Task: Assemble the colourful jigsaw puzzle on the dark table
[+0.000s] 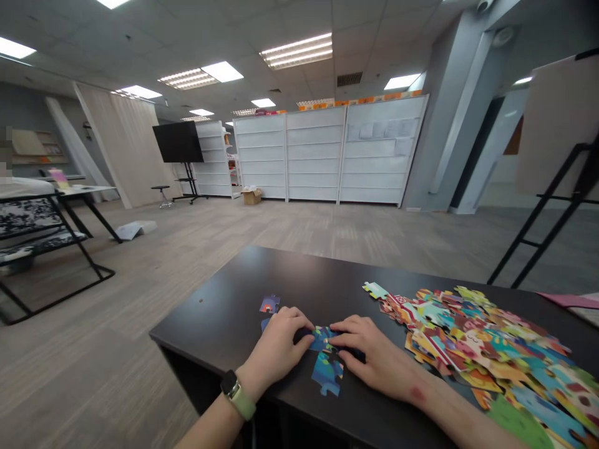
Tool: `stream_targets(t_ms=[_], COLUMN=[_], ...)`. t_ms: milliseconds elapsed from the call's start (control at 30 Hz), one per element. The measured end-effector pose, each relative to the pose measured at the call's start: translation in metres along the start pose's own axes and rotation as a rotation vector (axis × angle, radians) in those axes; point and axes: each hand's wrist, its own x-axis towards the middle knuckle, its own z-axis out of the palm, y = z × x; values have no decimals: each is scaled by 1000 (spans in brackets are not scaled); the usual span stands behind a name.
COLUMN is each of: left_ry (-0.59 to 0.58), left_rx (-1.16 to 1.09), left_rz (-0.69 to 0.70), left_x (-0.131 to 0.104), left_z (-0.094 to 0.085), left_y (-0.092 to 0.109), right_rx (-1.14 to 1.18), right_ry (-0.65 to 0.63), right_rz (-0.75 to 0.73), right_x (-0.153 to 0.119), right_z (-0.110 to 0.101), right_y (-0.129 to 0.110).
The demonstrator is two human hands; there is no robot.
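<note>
On the dark table, my left hand [285, 340] is bent over a blue puzzle piece [322, 338], thumb and index finger closed at its left side. From the right, my right hand [367, 349] has its fingertips on the same piece, its thumb lower down at the edge. Just below lies another blue puzzle piece [327, 373] with green patches, touching or nearly touching the upper one. Beyond my left hand sits a purple puzzle piece [270, 304] with an orange spot, and part of a further blue one shows from behind the hand.
A large heap of colourful puzzle pieces [482, 343] covers the table's right side, beside my right forearm. The dark table's [224, 312] left edge is close to my left arm. A black-legged easel [538, 243] stands at right, a chair [47, 231] at left.
</note>
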Motion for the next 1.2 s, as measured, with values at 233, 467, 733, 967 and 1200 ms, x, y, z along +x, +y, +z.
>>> stream_targets(t_ms=[233,467,733,967,1200], left_ry=[-64,-121,-116,-95,12], left_rx=[37,128,106,28,70], left_rz=[81,104,65,88,-18], left_x=[-9,-12,-13,-13,-9], left_z=[-7,-11,-8,-10,-9], left_y=[4,9,10,-3,4], right_rx=[-8,-11,11,47,73], right_ry=[-55,-90,-28,4,16], right_rz=[10,16,101,138,130], right_x=[-2,-3,-4,-5,-3], right_z=[-2,-3,2,0,1], right_y=[-6,-6,-3,2,9])
